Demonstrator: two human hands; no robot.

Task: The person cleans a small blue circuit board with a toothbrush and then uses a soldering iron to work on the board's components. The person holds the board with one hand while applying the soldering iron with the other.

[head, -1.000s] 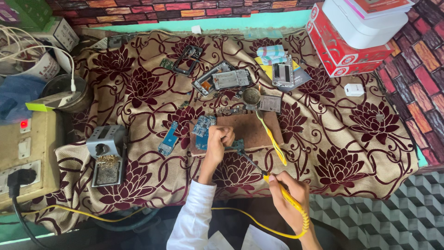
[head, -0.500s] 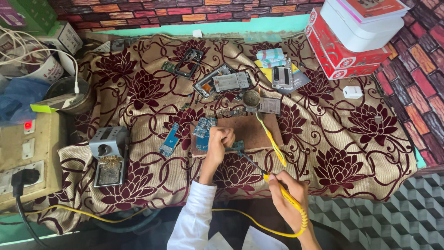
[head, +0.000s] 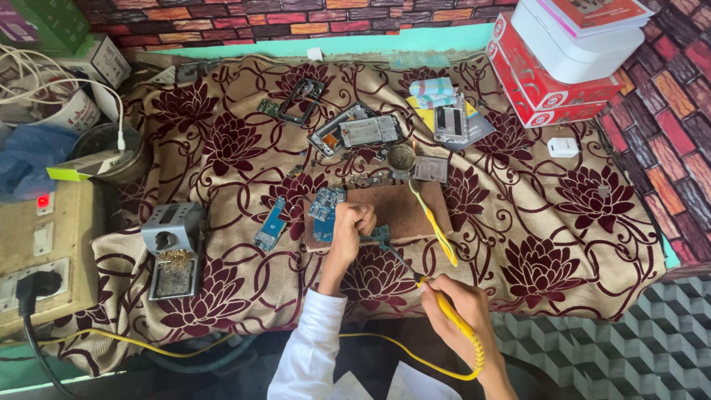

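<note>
Flowered cloth (head: pixel 244 96) covers the bench. Left hand (head: pixel 349 226) closed, pinning small circuit board (head: pixel 379 235) on brown wooden block (head: pixel 404 207). Right hand (head: pixel 453 311) fisted around yellow soldering iron (head: pixel 444 302), tip at board. Advice: steady the wrist, brief light contact.

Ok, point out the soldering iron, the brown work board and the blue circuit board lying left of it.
Soldering iron (head: pixel 453 320), head view, on its yellow handle above the right hand.
Brown work board (head: pixel 404 211), head view, on its bare middle.
Blue circuit board (head: pixel 270 223), head view, on its middle.
</note>
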